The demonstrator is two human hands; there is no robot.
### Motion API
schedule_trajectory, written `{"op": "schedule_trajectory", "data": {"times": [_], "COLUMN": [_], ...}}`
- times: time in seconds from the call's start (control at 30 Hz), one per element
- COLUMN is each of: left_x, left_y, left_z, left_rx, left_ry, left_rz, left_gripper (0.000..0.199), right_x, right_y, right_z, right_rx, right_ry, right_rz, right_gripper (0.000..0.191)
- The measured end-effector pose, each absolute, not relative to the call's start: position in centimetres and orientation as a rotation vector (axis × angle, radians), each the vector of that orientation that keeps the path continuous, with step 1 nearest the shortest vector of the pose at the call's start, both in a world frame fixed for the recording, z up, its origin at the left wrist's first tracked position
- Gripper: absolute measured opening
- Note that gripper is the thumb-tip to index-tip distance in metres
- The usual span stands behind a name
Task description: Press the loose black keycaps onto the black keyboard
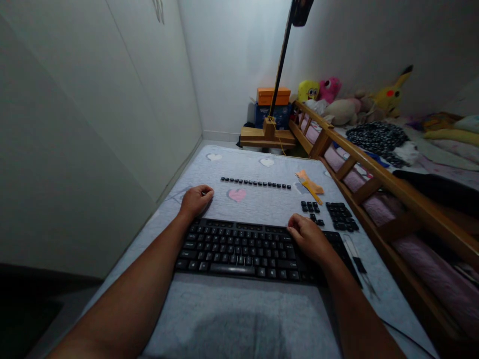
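Observation:
A black keyboard (232,269) lies across the light patterned cloth, its main letter block still capped and its right-hand section bare of keycaps. Just beyond its upper left corner rests my left hand (196,201), closed with the fingertips drawn together; whatever they hold, if anything, is hidden. My right hand (307,234) lies over the right part of the keyboard, thumb and fingers pinched near its back edge, and I cannot make out anything between them. Behind the keyboard, a row of loose black keycaps (258,183) runs sideways in a line.
More loose keycaps (341,216) sit in groups at the right. A yellow-handled brush (311,191) lies on an orange cloth (316,186). A wire keycap puller (358,264) is beside the keyboard. A wooden bed rail (359,179) borders the right side, a white cabinet (93,124) the left.

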State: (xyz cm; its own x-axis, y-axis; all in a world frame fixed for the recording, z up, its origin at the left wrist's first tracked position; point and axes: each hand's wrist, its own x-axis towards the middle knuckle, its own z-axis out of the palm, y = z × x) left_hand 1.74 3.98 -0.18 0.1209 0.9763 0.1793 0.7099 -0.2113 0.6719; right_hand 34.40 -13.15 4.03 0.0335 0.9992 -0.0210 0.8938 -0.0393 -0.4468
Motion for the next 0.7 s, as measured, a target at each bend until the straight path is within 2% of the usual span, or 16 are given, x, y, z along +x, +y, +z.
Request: {"op": "schedule_trajectory", "data": {"times": [0.57,0.7], "left_x": [1.7,1.7], "left_y": [4.0,4.0], "left_z": [-0.4,-0.4], "left_rx": [1.984,1.975], "left_ry": [1.632,1.645], "left_rz": [0.850,0.841], "left_gripper": [0.032,0.032], "right_x": [34.6,36.0], "right_y": [-12.6,-10.7], "right_z": [5.9,6.7], "right_rx": [-2.051,-2.058], "right_ry": [-2.015,-2.046], "right_rz": [0.551,0.417], "right_gripper": [0.013,0.012]}}
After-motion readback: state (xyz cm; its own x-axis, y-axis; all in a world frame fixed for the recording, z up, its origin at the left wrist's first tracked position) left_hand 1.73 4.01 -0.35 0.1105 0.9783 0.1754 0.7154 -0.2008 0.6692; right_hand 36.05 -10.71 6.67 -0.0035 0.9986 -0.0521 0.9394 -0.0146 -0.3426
